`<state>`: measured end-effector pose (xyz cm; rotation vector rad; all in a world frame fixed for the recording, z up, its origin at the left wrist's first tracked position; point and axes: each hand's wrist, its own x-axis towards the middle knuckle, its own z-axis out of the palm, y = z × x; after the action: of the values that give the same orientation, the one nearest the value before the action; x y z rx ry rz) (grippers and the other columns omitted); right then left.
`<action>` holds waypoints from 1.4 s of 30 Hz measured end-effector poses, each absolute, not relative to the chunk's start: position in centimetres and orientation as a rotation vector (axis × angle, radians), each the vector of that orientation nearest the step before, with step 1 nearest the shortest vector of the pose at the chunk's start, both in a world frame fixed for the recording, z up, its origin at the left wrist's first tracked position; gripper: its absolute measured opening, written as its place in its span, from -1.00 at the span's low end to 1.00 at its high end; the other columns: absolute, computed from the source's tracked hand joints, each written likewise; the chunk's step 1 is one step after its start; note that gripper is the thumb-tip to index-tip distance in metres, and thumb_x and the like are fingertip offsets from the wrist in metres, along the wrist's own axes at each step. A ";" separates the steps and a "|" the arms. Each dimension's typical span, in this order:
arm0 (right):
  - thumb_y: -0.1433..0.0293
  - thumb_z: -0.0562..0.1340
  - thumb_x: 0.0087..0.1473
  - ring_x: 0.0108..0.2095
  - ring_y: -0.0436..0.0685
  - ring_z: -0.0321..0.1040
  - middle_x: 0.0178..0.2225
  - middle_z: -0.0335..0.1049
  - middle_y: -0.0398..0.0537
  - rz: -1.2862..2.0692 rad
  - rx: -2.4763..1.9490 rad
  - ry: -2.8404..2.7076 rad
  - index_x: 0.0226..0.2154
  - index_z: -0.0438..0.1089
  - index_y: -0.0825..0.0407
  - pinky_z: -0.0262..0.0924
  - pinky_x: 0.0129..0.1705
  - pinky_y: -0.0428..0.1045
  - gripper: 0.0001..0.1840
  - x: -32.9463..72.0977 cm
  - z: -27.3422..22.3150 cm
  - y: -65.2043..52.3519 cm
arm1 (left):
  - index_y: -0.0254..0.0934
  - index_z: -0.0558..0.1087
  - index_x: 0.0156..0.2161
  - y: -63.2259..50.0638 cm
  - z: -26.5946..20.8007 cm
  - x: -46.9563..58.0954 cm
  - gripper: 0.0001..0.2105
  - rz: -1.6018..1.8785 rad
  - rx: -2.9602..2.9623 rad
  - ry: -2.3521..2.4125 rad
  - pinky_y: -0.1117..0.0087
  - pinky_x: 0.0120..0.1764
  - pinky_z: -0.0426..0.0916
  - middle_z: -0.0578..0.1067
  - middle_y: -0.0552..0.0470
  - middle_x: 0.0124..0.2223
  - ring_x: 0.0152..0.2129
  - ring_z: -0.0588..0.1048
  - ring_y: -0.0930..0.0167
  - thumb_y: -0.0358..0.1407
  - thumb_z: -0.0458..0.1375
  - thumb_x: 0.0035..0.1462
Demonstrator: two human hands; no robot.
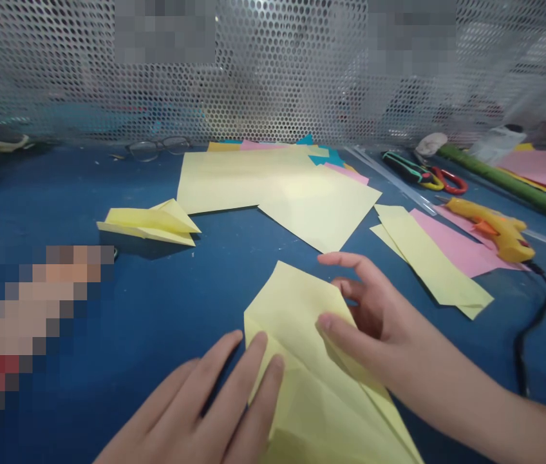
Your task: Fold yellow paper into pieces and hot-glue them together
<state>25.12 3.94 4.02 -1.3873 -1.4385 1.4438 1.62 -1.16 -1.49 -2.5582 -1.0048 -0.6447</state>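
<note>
At nine o'clock in the view, a yellow paper plane (150, 222) sits on the blue tabletop (157, 290), with eyeglasses (143, 151) beyond it at ten. At seven o'clock, the left hand (210, 399) lies with its fingers stretched out and parted, fingertips flat upon the left side of a folded yellow sheet (309, 380), grasping nothing. That sheet lies between five and six o'clock, its blunt point aimed toward twelve, where large pale yellow sheets (277, 183) overlap. At four o'clock, the right hand (374, 328) has its thumb on top of the folded sheet's right edge and its other fingers curved just past it; whether they pinch the paper, I cannot tell. At three, pale strips (440, 270) overlap a pink sheet (451, 241), which carries a yellow glue gun (492, 225). Between two and three lies a green rod (509, 183).
</note>
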 end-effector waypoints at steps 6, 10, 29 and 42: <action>0.20 0.23 0.17 -0.57 -0.02 0.18 -0.54 0.15 -0.34 1.445 -1.463 -1.666 0.25 0.05 -0.12 0.16 -0.55 -0.13 -0.35 25.6 4.7 4.3 | -0.27 0.20 0.25 -0.1 -1.0 1.9 -0.56 -0.495 -2.633 -1.057 0.26 0.26 -0.12 0.43 -0.09 0.22 0.24 0.19 0.24 -0.26 0.01 0.29; 0.09 0.20 0.19 -0.56 -0.04 0.16 -0.58 0.22 -0.25 1.161 -1.536 -1.856 -0.26 0.48 -0.02 0.08 -0.53 -0.12 -0.69 26.2 4.6 5.8 | -0.35 0.19 0.23 0.0 -0.1 1.8 -0.49 -0.439 -2.660 -1.009 0.27 0.21 -0.04 0.42 -0.15 0.23 0.23 0.20 0.24 -0.19 -0.05 0.22; 0.58 0.19 0.01 -0.56 -0.10 0.21 -0.53 0.31 -0.29 0.729 -1.340 -2.123 -0.42 0.34 -0.02 0.11 -0.52 -0.19 -0.83 26.5 3.7 4.9 | -0.31 0.32 0.12 1.3 0.7 1.4 -0.45 -0.408 -2.662 -0.935 0.18 0.03 0.17 0.39 -0.14 0.26 0.06 0.39 0.19 0.06 -0.12 0.24; 0.58 0.12 0.23 -0.17 0.01 0.37 -0.21 0.47 -0.05 0.368 -0.741 -2.539 -0.39 0.37 0.07 0.28 -0.09 -0.13 -0.79 27.1 3.9 5.2 | -0.44 0.25 0.18 1.9 1.2 1.5 -0.40 -0.478 -2.774 -0.877 0.25 0.11 0.12 0.38 -0.18 0.25 0.10 0.33 0.20 0.03 0.02 0.24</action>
<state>27.10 5.18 3.93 -0.7405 -2.5393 0.3683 1.47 1.89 1.20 -2.7740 -0.8773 -0.4776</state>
